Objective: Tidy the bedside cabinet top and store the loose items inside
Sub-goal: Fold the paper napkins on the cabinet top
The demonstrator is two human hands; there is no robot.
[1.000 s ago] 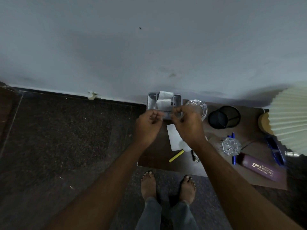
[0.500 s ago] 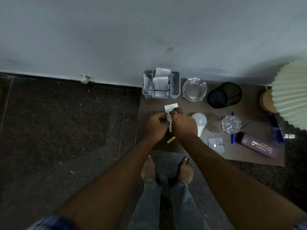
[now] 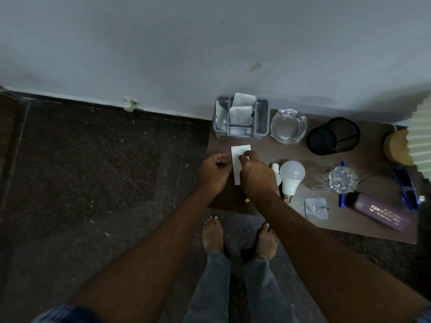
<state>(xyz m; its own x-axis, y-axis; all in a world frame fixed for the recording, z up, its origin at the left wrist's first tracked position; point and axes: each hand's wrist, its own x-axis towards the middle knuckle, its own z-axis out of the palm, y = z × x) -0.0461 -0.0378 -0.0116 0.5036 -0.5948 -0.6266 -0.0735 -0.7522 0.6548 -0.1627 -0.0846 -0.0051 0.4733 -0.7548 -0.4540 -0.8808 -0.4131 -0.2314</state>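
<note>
A white paper slip [image 3: 238,157] lies on the brown cabinet top [image 3: 261,148] near its left edge. My right hand [image 3: 256,176] rests on the slip, fingertips pinching its middle. My left hand [image 3: 215,172] is curled at the slip's left edge, touching it. Behind them a grey caddy [image 3: 262,122] holds folded white papers [image 3: 241,111]. A white bulb [image 3: 291,176] lies just right of my right hand, with a small yellow piece [image 3: 247,200] half hidden under my wrist.
Along the back stand a glass ashtray [image 3: 288,125] and a black mesh cup [image 3: 333,135]. A crystal piece [image 3: 341,179], blue pens [image 3: 342,197], a maroon spectacle case [image 3: 380,214], a hook packet [image 3: 316,208], blue glasses [image 3: 407,187] and a pleated lamp [image 3: 419,136] fill the right. Dark floor lies left.
Both hands came back from the grey caddy down to the paper slip on the cabinet top. The view also shifted, showing the bulb and the hook packet.
</note>
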